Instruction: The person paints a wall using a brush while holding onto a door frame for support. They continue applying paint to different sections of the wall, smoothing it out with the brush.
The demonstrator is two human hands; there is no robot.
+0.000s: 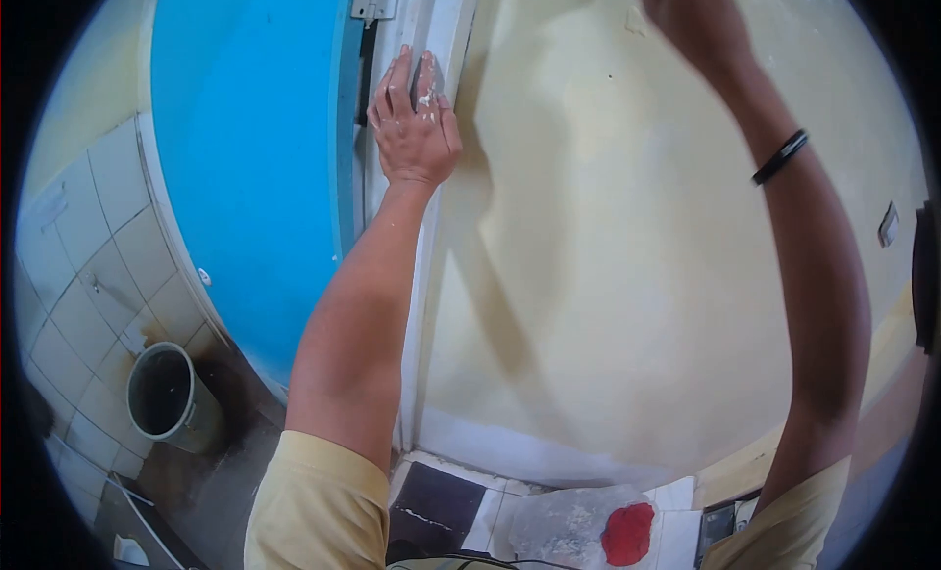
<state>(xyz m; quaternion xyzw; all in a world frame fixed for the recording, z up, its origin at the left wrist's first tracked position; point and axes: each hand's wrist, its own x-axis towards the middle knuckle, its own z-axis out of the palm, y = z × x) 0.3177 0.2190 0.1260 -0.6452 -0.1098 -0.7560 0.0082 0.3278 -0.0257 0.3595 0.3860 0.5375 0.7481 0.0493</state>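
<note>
My left hand lies flat against the white door frame, fingers stretched upward and apart, with nothing in it. White flecks that look like paint or filler dot its fingers. Just left of it stands the bright blue door, hung on a metal hinge. High at the top edge, my right hand is raised in front of the pale yellow wall. The picture cuts off most of its fingers, so whatever they may hold is hidden. A black band circles the right forearm.
A grey bucket stands at lower left by a tiled wall. On the floor below are a dark mat, a crumpled clear plastic sheet and a red item. A switch plate is at right.
</note>
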